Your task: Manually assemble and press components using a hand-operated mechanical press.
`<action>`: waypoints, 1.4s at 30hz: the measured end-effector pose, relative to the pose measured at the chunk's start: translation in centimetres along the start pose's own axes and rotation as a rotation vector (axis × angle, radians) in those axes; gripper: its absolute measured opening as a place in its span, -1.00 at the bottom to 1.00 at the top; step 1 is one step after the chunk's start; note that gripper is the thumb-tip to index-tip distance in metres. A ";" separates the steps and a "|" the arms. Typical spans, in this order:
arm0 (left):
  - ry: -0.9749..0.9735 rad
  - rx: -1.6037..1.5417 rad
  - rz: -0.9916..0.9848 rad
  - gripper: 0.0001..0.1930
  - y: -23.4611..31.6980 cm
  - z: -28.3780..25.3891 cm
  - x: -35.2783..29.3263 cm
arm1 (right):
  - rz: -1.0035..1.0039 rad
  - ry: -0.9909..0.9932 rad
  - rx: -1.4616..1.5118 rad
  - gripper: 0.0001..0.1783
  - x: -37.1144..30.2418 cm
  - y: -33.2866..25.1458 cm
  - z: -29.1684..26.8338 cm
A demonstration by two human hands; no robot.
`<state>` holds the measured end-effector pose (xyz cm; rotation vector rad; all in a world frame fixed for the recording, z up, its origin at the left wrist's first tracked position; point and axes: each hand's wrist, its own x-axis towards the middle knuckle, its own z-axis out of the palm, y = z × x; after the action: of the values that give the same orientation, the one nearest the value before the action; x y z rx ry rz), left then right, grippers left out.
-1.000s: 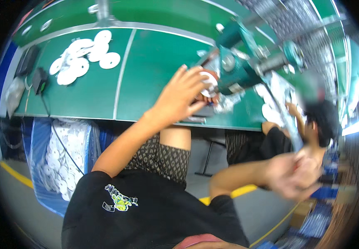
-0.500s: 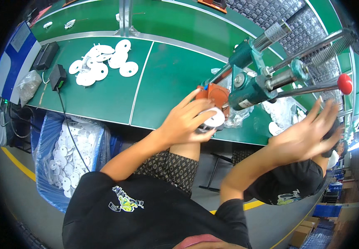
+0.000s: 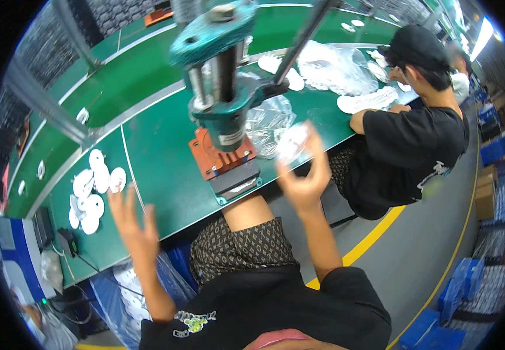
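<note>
R hand [image 3: 306, 182] has a white disc [image 3: 292, 146] pinched btwn thumb & fingers, up in front of the clear plastic bag [image 3: 269, 125] & just R of the green press [image 3: 223, 114]; prob. gripped by its edge so the flat face stays free, tho blur hides the exact hold. Press sits at the near edge of the desk [image 3: 174, 189], prob. so both hands get at it w/o a stretch; its orange-red plate [image 3: 207, 153] & dark block [image 3: 236, 178] face the person, likely for the same reason. Disc pile [image 3: 92, 192] is on the L part of the desk, prob. there b/c L arm covers that side. Bin w/ blue liner [image 3: 108, 300] is below the desk edge, more white discs inside, prob. kept low to save desk room. Fingers: R ones closed in on the disc, thumb opposite, gap approx. disc-wide. L hand [image 3: 136, 227] has fingers spread well apart, nothing seen in them; tips overlap the pile's nearest disc in view, can't tell if touching. Co-worker [image 3: 418, 128] sits to the R, apart from both hands.
</note>
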<state>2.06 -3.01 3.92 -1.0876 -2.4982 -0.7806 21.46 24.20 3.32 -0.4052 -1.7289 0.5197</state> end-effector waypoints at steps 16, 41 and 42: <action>-0.028 -0.022 0.003 -0.35 -6.0 1.2 -0.2 | 0.020 -0.181 -0.517 -0.52 7.2 22.7 4.1; -0.124 -0.244 0.076 -0.56 -4.8 1.8 0.6 | 0.150 -0.565 -0.300 -0.76 0.1 6.9 5.4; -0.120 -0.244 0.075 -0.56 -5.0 1.9 0.6 | 0.137 -0.551 -0.328 -0.79 0.0 7.3 5.6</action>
<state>-2.18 -4.37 0.90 -1.3383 -2.4895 -1.0476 15.92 29.59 -1.65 -0.6615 -2.3437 0.4717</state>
